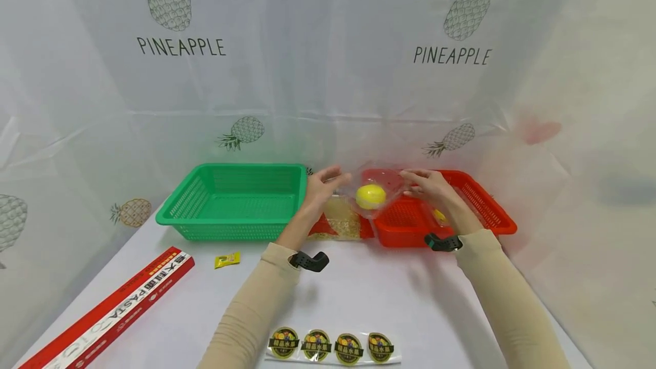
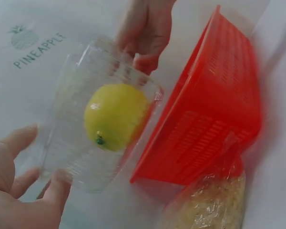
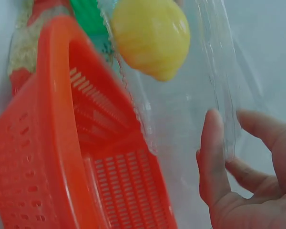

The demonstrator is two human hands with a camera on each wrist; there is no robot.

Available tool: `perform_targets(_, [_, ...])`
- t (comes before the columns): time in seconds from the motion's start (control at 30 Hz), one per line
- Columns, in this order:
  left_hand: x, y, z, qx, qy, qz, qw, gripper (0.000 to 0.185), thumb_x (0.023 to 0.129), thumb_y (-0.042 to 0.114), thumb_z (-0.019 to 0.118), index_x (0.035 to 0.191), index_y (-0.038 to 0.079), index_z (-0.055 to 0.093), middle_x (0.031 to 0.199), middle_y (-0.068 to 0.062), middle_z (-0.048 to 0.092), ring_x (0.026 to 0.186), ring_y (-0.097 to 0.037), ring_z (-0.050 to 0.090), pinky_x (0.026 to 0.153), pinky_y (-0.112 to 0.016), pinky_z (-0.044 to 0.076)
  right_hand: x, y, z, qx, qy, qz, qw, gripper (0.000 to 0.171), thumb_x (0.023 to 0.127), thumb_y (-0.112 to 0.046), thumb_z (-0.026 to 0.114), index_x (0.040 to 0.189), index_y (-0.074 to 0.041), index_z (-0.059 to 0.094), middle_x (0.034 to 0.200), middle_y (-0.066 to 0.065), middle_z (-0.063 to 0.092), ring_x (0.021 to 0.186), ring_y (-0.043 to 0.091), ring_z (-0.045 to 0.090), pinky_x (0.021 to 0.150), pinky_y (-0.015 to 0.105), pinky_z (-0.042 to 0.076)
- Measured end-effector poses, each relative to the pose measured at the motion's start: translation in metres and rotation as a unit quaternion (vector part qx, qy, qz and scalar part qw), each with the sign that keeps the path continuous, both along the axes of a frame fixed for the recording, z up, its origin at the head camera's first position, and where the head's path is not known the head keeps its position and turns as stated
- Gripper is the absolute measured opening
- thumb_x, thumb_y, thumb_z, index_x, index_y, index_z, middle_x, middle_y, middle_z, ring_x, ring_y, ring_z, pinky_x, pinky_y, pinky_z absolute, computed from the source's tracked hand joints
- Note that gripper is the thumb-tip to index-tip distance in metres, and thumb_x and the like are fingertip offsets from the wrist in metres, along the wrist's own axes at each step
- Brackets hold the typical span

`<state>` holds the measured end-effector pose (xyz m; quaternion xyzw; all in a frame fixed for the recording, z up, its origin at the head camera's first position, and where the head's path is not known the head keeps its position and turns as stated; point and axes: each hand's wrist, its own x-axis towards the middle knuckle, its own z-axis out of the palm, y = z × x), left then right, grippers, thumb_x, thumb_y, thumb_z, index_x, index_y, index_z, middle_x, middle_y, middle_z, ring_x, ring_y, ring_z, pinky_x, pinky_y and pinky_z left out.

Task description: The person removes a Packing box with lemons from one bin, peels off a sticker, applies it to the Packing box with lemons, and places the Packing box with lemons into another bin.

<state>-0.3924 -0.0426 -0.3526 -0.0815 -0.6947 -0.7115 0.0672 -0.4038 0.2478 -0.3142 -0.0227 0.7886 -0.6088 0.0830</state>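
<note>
A clear plastic box [image 1: 353, 187] with a yellow lemon [image 1: 371, 196] inside is up in front of me, overlapping the red basket [image 1: 405, 239] in the head view. My right hand [image 1: 435, 191] pinches one side edge, its thumb and fingertips on either face of the plastic in the right wrist view. At the opposite edge is my left hand [image 1: 322, 188], thumb on the near face and fingers at the rim. In the left wrist view the lemon's green stem end [image 2: 100, 140] shows through the plastic.
A green basket [image 1: 246, 232] stands at the left. Between the baskets lies a clear and red bag of pale bits [image 1: 342, 218]. A small yellow packet [image 1: 227, 260], a long red pasta box [image 1: 110, 312] and a strip of round stickers [image 1: 333, 347] lie nearer. Something yellow [image 1: 439, 215] sits in the red basket.
</note>
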Motion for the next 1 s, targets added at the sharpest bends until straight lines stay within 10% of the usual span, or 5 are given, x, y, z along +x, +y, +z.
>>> perform_targets(0.33, [0.015, -0.032, -0.001, 0.025, 0.013, -0.054, 0.9982, 0.05, 0.084, 0.033, 0.078, 0.131, 0.026, 0.062, 0.139, -0.006, 0.058, 0.128, -0.019, 0.053, 0.111, -0.04, 0.043, 0.027, -0.015, 0.002, -0.072, -0.029, 0.07, 0.994, 0.061, 0.097, -0.034, 0.061, 0.147, -0.007, 0.042, 0.13, 0.011, 0.054, 0.074, 0.009, 0.071, 0.079, 0.022, 0.058])
perform_targets(0.73, [0.038, -0.046, 0.004, 0.051, 0.029, -0.037, 0.9976, 0.06, 0.09, 0.027, 0.072, 0.143, 0.033, 0.045, 0.135, -0.006, 0.058, 0.122, -0.026, 0.061, 0.107, -0.039, 0.048, 0.066, -0.031, 0.0, -0.066, -0.028, 0.084, 0.994, 0.067, 0.095, -0.034, 0.063, 0.15, -0.006, 0.037, 0.143, 0.023, 0.051, 0.07, 0.011, 0.069, 0.079, 0.024, 0.058])
perform_targets(1.0, [0.051, -0.051, -0.007, 0.027, 0.026, 0.019, 0.9991, 0.051, 0.084, 0.042, 0.075, 0.13, 0.027, 0.061, 0.131, -0.002, 0.06, 0.127, -0.019, 0.052, 0.108, -0.039, 0.045, 0.083, -0.041, -0.006, -0.105, -0.033, 0.073, 0.991, 0.065, 0.096, -0.033, 0.062, 0.15, -0.008, 0.037, 0.123, 0.008, 0.061, 0.073, 0.012, 0.07, 0.076, 0.023, 0.058])
